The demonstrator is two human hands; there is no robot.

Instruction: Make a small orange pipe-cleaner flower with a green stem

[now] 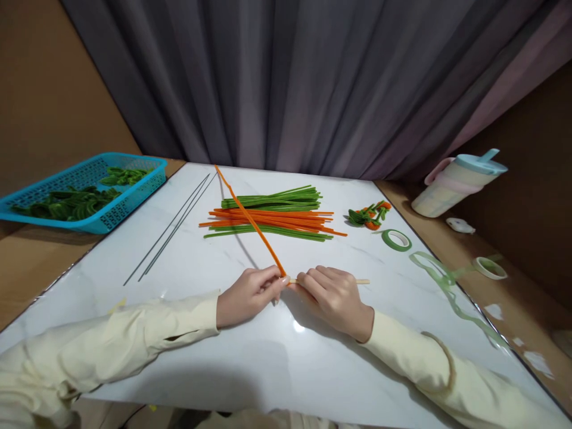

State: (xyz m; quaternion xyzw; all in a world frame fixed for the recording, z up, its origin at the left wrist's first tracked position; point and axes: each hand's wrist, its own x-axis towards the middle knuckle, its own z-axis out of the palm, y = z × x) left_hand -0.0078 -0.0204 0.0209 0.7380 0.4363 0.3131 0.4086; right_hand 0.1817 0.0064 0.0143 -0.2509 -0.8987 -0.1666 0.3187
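My left hand [254, 295], fingers curled and thumb pressed to the fingertips, pinches the lower end of a long, fuzzy orange pipe-cleaner stem [267, 245] where it meets a thin, pale wooden stick [364, 281]. My right hand [333, 298] is closed in a loose fist around the stick, whose free end projects to the right past my knuckles. From the pinch, the orange stem runs up and to the left, slightly bent near its top, and crosses the view of straight fuzzy stems laid on the white, marbled tabletop [196, 268]: a green bundle [277, 201] farthest from me, an orange bundle [277, 219] in the middle, a second green bundle [277, 230] nearest. To their left, slim dark wires [167, 229] lie slantwise; beyond these stands a blue, perforated plastic basket [134, 199] holding green leaf-shaped pieces [67, 205]. To the right of the bundles: a cluster of green and orange fuzzy pieces [370, 215], with a roll of green tape [389, 243] near it, and a pale tumbler with a light-blue lid [447, 190] farther right.
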